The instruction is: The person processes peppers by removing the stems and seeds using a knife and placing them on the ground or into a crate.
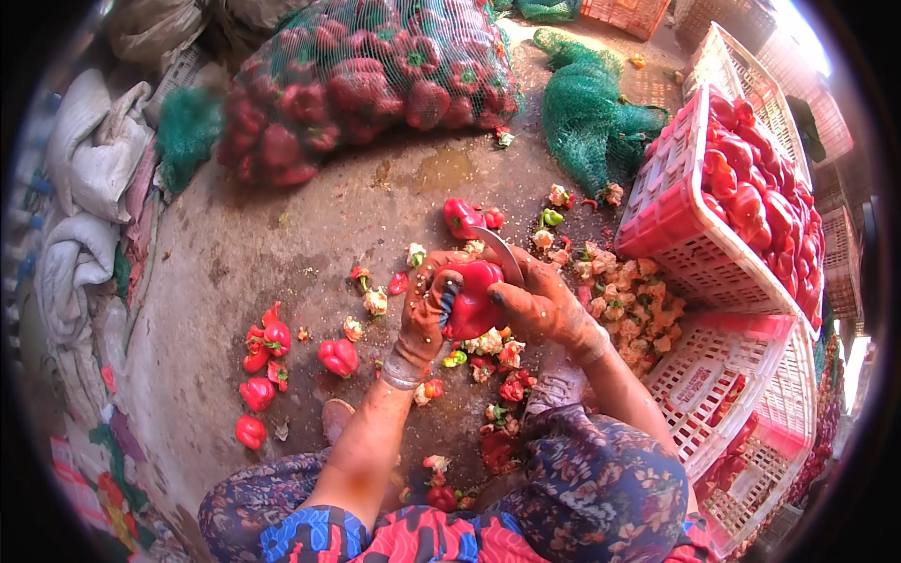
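Observation:
A glossy red bell pepper (pixel 476 302) is in front of me, gripped by my left hand (pixel 424 314) with its fingers wrapped around the left side. My right hand (pixel 552 305) is closed on a small knife with a curved blade (pixel 499 251); its handle is hidden in the palm. That blade points up and left past the pepper's far side, and my right thumb rests against the pepper. Both hands wear stained orange-brown gloves. Below them, cut cores (pixel 485 342) and a green stem piece (pixel 455 358) lie on the ground.
A green mesh sack (pixel 375 70) full of red peppers lies at the far side. To the right, a crate (pixel 662 202) holds peppers, above another white-and-red crate (pixel 713 385). Discarded cores (pixel 638 305) form a heap. Loose peppers (pixel 338 357) lie left; green netting (pixel 601 117) lies beyond.

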The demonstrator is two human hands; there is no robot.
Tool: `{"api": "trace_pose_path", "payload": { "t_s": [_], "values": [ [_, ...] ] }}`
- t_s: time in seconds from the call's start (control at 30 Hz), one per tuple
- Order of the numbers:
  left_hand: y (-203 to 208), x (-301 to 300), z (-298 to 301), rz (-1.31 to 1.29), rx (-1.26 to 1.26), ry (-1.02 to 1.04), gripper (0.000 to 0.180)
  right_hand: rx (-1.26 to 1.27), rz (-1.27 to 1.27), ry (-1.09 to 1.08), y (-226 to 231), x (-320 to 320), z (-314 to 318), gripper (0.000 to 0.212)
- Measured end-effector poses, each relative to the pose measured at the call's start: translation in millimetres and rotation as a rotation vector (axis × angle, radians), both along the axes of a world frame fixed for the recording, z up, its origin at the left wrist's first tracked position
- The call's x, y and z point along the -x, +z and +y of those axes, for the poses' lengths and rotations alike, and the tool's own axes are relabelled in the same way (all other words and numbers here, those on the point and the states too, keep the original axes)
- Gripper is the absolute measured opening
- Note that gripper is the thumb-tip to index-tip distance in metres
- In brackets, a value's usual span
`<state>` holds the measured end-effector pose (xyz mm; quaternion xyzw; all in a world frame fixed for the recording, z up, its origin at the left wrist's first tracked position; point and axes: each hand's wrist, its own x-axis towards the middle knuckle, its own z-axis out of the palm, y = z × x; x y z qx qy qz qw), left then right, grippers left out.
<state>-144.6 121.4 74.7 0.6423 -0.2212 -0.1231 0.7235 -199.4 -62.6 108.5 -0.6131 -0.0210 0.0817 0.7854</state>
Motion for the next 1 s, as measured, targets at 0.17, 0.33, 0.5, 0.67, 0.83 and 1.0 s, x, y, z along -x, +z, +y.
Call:
{"api": "trace_pose_path", "payload": {
  "t_s": [0.17, 0.33, 0.5, 0.67, 0.83, 1.0],
  "values": [
    [-36, 12, -10, 0.408, 0.361, -0.067, 0.021, 0.419, -0.045, -0.052, 7, 0, 3, 0.031],
    [-47, 5, -13, 0.069, 0.075, 0.299, 0.02, 0.324, 0.086, -0.237, -20, 0, 22, 0.025],
    [12, 21, -45, -0.397, -0.341, 0.425, 0.042, 0.318, -0.068, -0.37, -30, -2, 2, 0.026],
    [-17, 20, -37, -0.306, -0.295, 0.5, 0.031, 0.563, -0.06, -0.359, -42, 5, 11, 0.03],
    [-80, 20, -59, -0.687, -0.423, 0.651, 0.03, 0.352, 0.046, -0.315, -41, 4, 11, 0.022],
    [-13, 8, -57, 0.32, -0.481, 0.103, 0.021, 0.657, -0.106, -0.317, -84, 1, -35, 0.025]
  ]
}}
